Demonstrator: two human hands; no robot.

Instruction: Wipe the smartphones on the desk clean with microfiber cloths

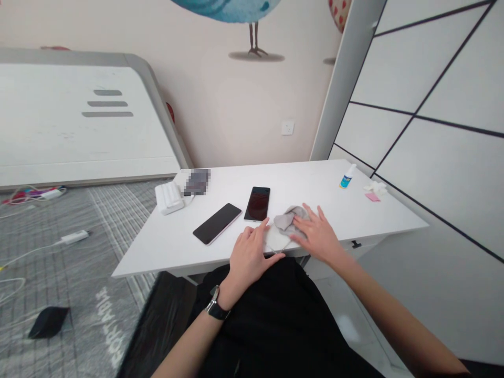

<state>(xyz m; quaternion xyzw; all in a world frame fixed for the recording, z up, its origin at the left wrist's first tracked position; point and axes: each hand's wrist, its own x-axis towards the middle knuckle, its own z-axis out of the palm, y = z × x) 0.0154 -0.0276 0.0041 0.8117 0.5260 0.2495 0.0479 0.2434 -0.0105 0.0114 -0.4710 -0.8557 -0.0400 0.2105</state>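
My left hand (249, 254) rests at the near edge of the white table, thumb and fingers holding a pale translucent flat piece (276, 239) whose exact kind I cannot make out. Under the fingers of my right hand (317, 233) is a crumpled grey cloth (291, 220), pressed down over the far right part of that piece. Just beyond my left hand lies a dark phone (258, 203), screen up. Another black-screened phone (217, 223) with a light rim lies further left, set at a slant.
A small white and blue bottle (347, 177) stands at the right, near crumpled white scraps (377, 188) and a pink slip (372, 197). White power strip (169, 197) and a blurred dark object (197, 181) occupy the table's (157, 257) left end. Cables lie on the bed at left.
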